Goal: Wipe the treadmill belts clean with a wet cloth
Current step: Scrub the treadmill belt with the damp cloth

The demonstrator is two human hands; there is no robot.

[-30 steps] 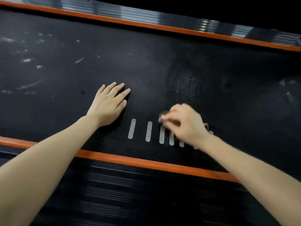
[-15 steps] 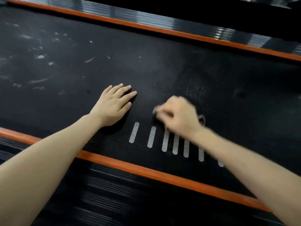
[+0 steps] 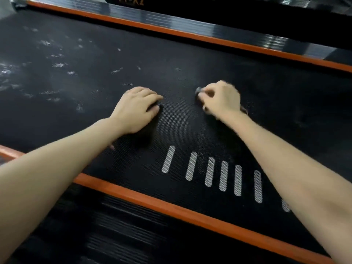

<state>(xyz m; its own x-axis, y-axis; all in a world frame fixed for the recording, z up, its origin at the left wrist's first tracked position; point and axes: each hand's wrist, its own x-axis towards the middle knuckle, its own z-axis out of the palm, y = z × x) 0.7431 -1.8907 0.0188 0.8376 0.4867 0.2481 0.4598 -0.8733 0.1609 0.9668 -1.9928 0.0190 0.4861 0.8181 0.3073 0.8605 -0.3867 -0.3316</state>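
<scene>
Head view: the left hand [image 3: 136, 111] rests palm down on the black belt [image 3: 190, 60]. Its fingers [image 3: 152, 98] are loosely bent and hold nothing, so it seems to serve as a brace. Near it to the right, not touching, the right hand [image 3: 221, 101] has its fingers [image 3: 208, 96] clenched round a small dark cloth [image 3: 199, 90]. Most of the cloth is hidden under the palm, with a bit poking out by the fingertips, down against the belt. That hand is blurred, so it is probably mid-stroke. White stripes [image 3: 209, 171] lie nearer the body, by the near orange rail [image 3: 171, 208]. Pale scuffs [image 3: 57, 64] dot the belt at far left, well apart from the cloth, so much looks left to wipe.

To do this stroke well, press evenly and overlap each pass. Work leftward toward the scuffs, and lift the bracing hand aside so the patch under it is not missed. The belt's weave may trap dirt, so rub both along and across it. Turn the cloth to a fresh face once it soils.
</scene>
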